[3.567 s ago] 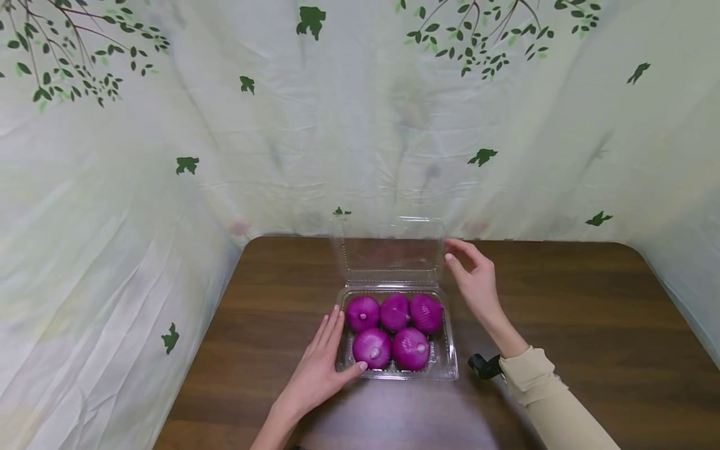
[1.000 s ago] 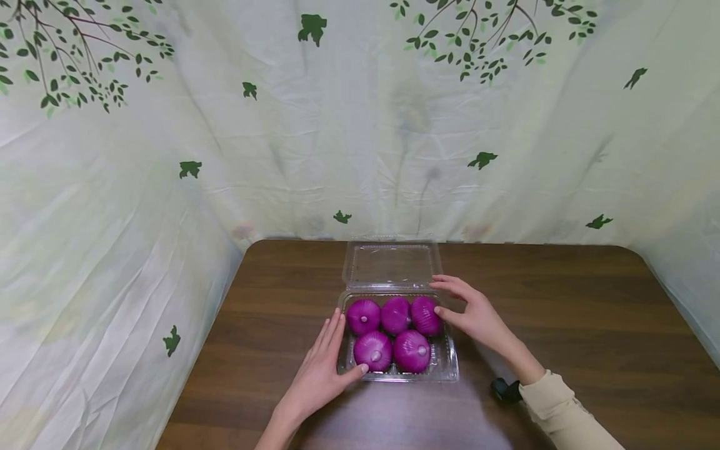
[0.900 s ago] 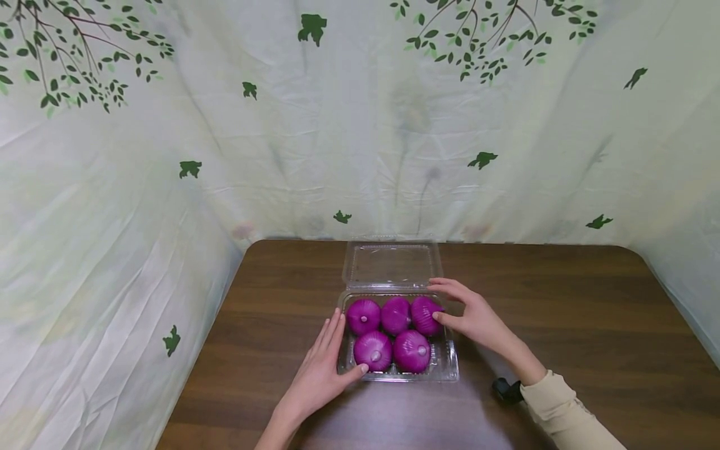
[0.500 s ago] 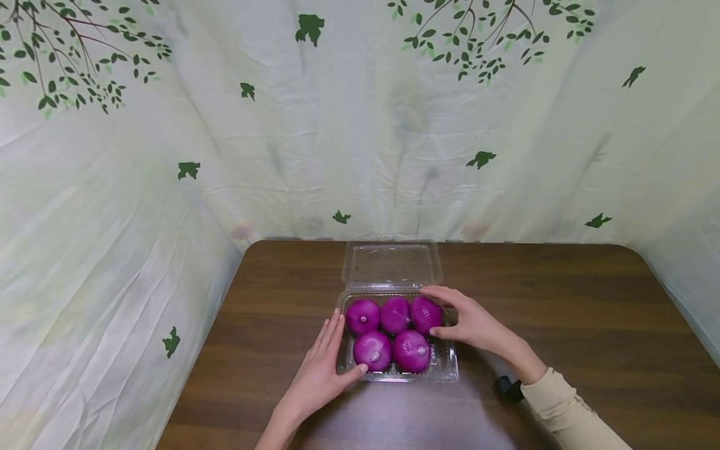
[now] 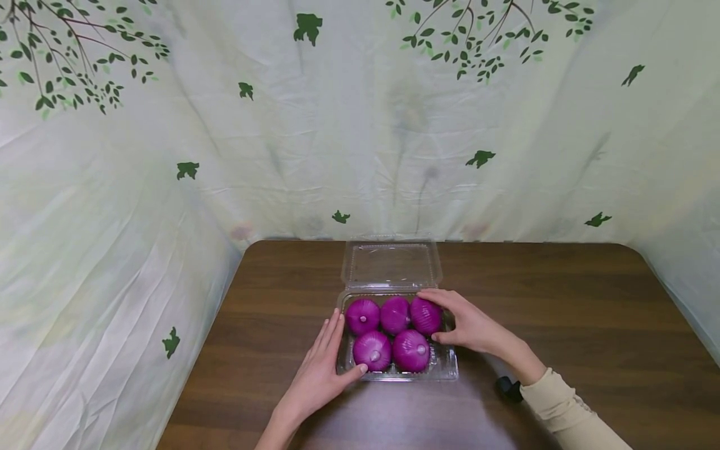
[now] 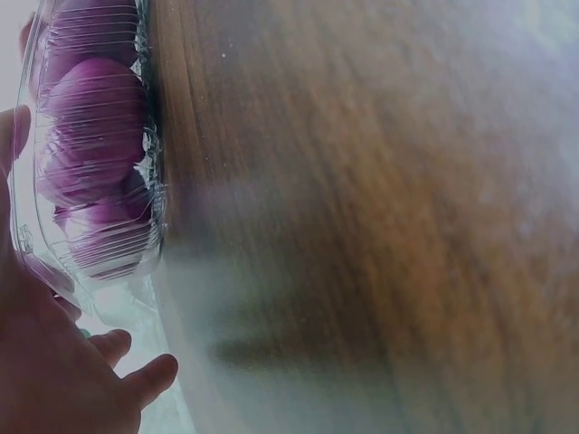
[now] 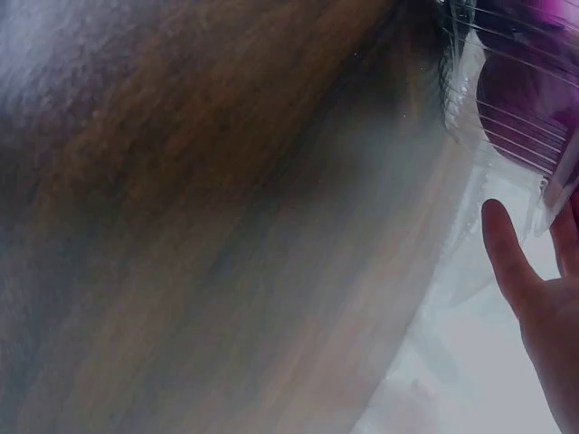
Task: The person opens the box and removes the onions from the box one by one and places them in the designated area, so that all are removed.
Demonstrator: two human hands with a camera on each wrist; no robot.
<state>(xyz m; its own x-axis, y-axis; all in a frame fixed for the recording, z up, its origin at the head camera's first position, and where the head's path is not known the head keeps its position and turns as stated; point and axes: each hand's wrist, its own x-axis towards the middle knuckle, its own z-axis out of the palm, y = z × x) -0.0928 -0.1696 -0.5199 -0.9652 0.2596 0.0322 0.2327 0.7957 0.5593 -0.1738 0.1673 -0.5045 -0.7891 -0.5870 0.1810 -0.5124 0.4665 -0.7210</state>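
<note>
A clear plastic clamshell box (image 5: 444, 370) holds several purple-red onions, among them one at the front left (image 5: 372, 351) and one at the front right (image 5: 411, 351). Its clear lid (image 5: 392, 265) lies folded back on the table. Along the box's left side rests my left hand (image 5: 319, 361), fingers straight, thumb at the front rim; the left wrist view shows that hand (image 6: 54, 362) below the ribbed wall. My right hand (image 5: 469, 322) reaches over the right rim, thumb and fingers curved round the back-right onion (image 5: 425, 314). In the right wrist view, the right hand (image 7: 552, 316) is partly cut off.
The box stands on a brown wooden table (image 5: 562, 300). Behind the table hangs a pale cloth backdrop (image 5: 360, 125) printed with leaves and branches. A black wrist device (image 5: 509, 389) sits by my right sleeve (image 5: 568, 406).
The lid has gone from upright to folded back. My right hand has left the lid, come down and inward, and closed round the back-right onion. My left hand has stayed in place.
</note>
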